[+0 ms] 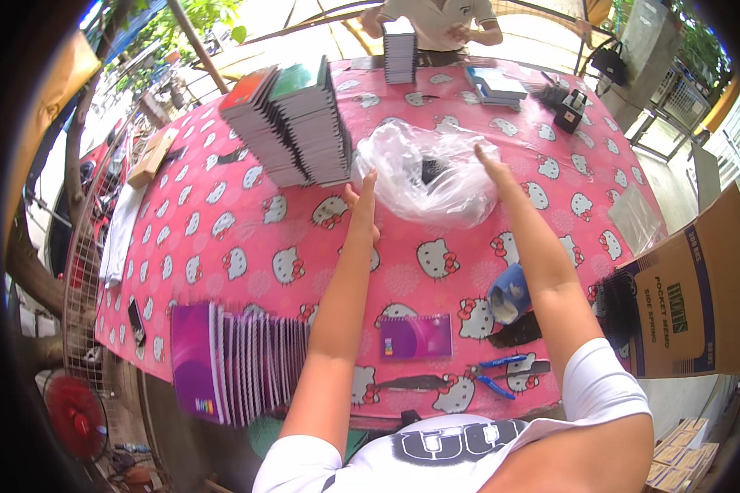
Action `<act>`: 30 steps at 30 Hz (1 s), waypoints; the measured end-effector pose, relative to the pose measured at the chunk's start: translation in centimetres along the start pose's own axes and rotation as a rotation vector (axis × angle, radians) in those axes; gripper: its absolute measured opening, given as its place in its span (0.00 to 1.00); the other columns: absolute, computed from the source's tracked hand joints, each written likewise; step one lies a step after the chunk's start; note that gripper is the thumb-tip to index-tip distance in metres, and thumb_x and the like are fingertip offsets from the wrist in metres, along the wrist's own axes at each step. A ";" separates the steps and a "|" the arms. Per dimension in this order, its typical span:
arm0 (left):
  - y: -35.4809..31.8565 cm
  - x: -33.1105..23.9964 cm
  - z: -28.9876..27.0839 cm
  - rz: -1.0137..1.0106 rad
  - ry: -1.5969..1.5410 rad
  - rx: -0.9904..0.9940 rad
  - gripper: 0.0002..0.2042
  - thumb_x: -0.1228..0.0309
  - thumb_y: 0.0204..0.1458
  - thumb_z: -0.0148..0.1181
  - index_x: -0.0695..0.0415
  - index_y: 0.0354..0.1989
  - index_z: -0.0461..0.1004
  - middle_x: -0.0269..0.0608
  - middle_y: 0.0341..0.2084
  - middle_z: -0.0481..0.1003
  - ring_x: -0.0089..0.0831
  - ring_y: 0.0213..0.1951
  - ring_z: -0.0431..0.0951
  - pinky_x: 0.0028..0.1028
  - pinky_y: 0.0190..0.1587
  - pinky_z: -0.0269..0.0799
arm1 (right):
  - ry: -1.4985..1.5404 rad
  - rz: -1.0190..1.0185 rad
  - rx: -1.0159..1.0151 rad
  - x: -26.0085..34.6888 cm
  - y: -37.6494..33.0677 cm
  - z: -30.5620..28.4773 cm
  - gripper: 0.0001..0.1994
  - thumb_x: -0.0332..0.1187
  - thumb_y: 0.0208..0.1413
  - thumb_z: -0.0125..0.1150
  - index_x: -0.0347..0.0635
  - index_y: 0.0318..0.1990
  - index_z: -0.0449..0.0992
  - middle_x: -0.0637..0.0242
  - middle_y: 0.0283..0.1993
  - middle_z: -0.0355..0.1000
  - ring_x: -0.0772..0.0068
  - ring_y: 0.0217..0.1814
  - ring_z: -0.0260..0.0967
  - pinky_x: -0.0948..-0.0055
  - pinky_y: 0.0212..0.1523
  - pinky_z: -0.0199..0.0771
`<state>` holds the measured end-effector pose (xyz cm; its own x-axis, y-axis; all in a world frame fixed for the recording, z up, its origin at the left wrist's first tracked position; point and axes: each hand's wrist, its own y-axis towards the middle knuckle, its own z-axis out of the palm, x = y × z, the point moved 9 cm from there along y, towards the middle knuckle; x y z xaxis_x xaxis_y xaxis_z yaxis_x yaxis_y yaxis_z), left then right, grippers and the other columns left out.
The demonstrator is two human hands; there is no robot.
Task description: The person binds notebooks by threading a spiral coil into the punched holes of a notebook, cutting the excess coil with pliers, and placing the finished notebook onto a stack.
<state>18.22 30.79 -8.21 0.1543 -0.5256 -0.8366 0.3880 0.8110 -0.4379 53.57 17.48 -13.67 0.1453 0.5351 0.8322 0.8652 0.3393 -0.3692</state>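
A clear plastic bag (403, 197) with something black inside it (434, 171) lies crumpled on the table between my hands. My left hand (365, 204) is at the bag's left side, its fingers stretched out and apart. At the right side of the bag, my right hand (492, 167) reaches against the plastic with extended fingers; some of them are hard to make out. Just beyond my left hand stand two tall stacks of spiral notebooks (292, 131). Nearer to me, a single purple spiral notebook (416, 337) lies flat between my forearms.
A row of purple notebooks (230, 361) stands at the near left. Blue-handled pliers (492, 376) and a blue cup-like container (510, 294) are near my right forearm. A cardboard box (691, 296) is at the right. Across the table, a person (440, 20) stands behind another notebook stack (400, 53).
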 end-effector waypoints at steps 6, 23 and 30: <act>4.0 3.9 9.4 0.025 0.003 0.087 0.59 0.55 0.37 0.71 0.56 0.70 0.32 0.58 0.68 0.42 0.56 0.66 0.50 0.56 0.63 0.52 | 0.100 -0.093 0.108 0.8 0.7 1.9 0.30 0.35 0.41 0.74 0.30 0.51 0.70 0.50 0.47 0.72 0.54 0.45 0.73 0.52 0.42 0.75; 2.1 4.7 12.2 0.347 0.033 0.038 0.51 0.57 0.47 0.65 0.68 0.68 0.33 0.60 0.66 0.44 0.46 0.68 0.47 0.38 0.68 0.45 | -0.173 -0.411 -0.350 3.5 3.2 -21.3 0.27 0.41 0.47 0.70 0.34 0.51 0.69 0.58 0.45 0.73 0.63 0.46 0.70 0.63 0.49 0.68; 6.2 -8.8 -17.7 0.578 0.679 -1.121 0.42 0.66 0.43 0.64 0.67 0.65 0.48 0.58 0.59 0.61 0.55 0.61 0.60 0.51 0.62 0.55 | -0.302 -1.474 -0.544 17.0 -14.5 -8.1 0.42 0.50 0.41 0.74 0.36 0.59 0.61 0.49 0.57 0.64 0.49 0.60 0.60 0.54 0.61 0.57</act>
<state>3.18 44.97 -9.35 -0.5404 -0.0948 -0.8361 -0.5368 0.8041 0.2557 47.39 15.41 9.18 -0.9719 0.1534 0.1788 0.2269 0.4062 0.8851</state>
